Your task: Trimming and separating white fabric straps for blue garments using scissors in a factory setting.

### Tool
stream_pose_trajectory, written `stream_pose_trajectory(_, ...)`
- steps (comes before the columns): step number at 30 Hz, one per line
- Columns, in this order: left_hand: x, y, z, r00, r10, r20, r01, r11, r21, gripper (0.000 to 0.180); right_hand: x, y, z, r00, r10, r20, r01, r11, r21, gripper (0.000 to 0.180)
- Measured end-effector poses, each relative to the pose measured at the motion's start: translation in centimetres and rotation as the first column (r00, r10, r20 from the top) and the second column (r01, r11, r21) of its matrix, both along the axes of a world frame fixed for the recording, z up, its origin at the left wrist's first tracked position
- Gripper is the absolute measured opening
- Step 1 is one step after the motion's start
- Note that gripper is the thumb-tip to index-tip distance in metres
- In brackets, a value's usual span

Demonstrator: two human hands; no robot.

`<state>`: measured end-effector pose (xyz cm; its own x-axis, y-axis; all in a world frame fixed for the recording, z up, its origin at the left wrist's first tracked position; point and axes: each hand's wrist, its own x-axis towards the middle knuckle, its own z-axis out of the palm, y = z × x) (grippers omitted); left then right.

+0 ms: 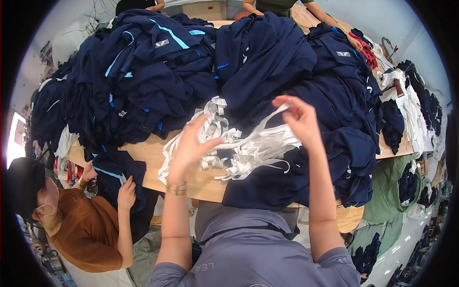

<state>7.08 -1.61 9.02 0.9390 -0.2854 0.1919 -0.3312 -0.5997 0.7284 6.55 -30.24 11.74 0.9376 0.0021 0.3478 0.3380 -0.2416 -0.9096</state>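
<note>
Near the centre of the frame, the right hand (303,125) had its fingers curled, gripping a long, flat white fabric strip (261,126) that slanted down toward the middle. Left of centre, the left hand (191,146) was spread, thumb apart from fingers, over a tangled heap of white fabric strips (217,126); whether it touched them could not be told. Dark navy fabric garments (265,57) filled the upper frame.

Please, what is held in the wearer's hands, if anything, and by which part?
The right hand pinches a white strip by its raised part; the left hand appears open and empty.
</note>
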Motion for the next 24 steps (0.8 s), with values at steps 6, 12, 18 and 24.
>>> stream_pose_trajectory(6, 0.3, -8.8, -1.5, 0.761, -0.614, -0.208, 0.216, 0.543, -0.811, 0.034, -3.9, 5.2, 0.0, 0.998, 0.040, -0.054, -0.043, 0.997, -0.069, 0.043)
stream_pose_trajectory(12, 0.2, -8.1, -1.8, 0.786, -0.529, -0.321, 0.187, 0.698, -0.691, 0.025, -2.7, 2.0, -0.7, 0.996, -0.091, 0.023, 0.090, 0.995, 0.035, 0.026)
stream_pose_trajectory(18, 1.0, -6.3, -1.1, 0.841, -0.373, -0.392, 0.110, 0.827, -0.551, 0.024, -1.8, -2.2, 0.3, 0.970, -0.100, -0.223, 0.091, 0.995, -0.049, 0.013)
stream_pose_trajectory(24, 1.4, -4.7, -2.6, 0.883, -0.302, -0.359, 0.134, 0.896, -0.424, 0.024, -1.2, -4.9, -1.0, 0.944, -0.308, -0.120, 0.261, 0.918, -0.299, 0.026)
